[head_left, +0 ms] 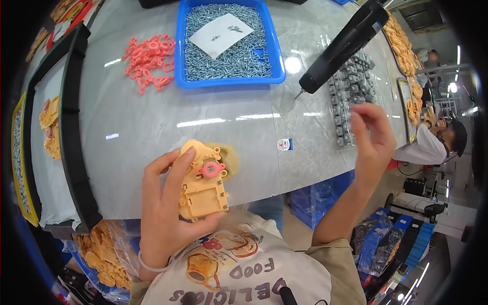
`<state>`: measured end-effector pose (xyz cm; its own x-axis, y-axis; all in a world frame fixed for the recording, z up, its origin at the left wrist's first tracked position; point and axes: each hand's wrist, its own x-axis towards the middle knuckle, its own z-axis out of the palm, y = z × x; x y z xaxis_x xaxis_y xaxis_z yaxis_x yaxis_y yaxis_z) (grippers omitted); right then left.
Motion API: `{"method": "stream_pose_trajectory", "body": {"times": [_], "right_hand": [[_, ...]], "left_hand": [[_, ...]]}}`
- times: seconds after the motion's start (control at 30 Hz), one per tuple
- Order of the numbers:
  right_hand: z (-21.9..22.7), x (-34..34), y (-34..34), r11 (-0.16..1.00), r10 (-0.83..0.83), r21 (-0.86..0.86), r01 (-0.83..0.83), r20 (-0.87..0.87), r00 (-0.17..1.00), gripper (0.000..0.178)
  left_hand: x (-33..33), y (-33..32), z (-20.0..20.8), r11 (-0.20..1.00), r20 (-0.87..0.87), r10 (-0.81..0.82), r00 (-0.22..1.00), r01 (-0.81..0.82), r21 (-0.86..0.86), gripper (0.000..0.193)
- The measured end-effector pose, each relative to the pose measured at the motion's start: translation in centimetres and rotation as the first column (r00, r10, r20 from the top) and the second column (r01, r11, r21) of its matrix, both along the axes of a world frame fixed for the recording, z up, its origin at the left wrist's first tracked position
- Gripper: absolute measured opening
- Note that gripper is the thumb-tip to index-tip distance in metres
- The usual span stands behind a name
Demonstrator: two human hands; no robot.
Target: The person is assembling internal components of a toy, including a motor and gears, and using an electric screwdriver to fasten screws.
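My left hand grips a light orange plastic housing above the table's near edge, thumb along its lower side and fingers over its left edge. A pink ring-shaped piece with two small eyelets sits on the housing, with a small grey part in its middle. My right hand is raised at the right, thumb and index finger pinched together; whether anything small is between them is hidden. Just beyond it is a clear tray of grey cylindrical parts. A black electric screwdriver hangs above the table, bit pointing down, touched by neither hand.
A blue tray of screws stands at the back, a white paper on top. Left of it lie loose pink pieces. A black-framed tray stands at the left. More orange housings line the right; a person sits beyond.
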<state>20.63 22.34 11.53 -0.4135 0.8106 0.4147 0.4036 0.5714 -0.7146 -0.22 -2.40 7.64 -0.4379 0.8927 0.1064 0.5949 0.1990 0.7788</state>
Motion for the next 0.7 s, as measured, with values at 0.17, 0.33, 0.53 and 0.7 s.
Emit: {"method": "stream_pose_trajectory", "body": {"times": [0.17, 0.33, 0.53, 0.7], "right_hand": [[-0.4, -8.3, 0.7, 0.936, 0.325, 0.046, -0.350, 0.271, 0.906, 0.016], [-3.0, -13.9, 3.3, 0.915, 0.221, 0.174, -0.364, 0.539, 0.813, 0.012], [-4.6, -14.6, 4.5, 0.911, 0.177, 0.199, -0.362, 0.604, 0.777, 0.005], [-4.0, -14.1, 4.3, 0.902, 0.182, 0.219, -0.372, 0.590, 0.787, 0.005]], "left_hand": [[-0.1, -0.1, -0.1, 1.000, 0.024, -0.004, 1.000, 0.004, -0.009, 0.094], [-0.1, 0.1, 0.1, 1.000, 0.009, -0.002, 1.000, 0.002, 0.014, 0.089], [-0.1, -0.2, -0.4, 1.000, 0.001, -0.010, 1.000, 0.010, -0.006, 0.091], [-0.2, -0.2, -0.5, 1.000, 0.006, -0.007, 1.000, 0.007, 0.010, 0.088]]}}
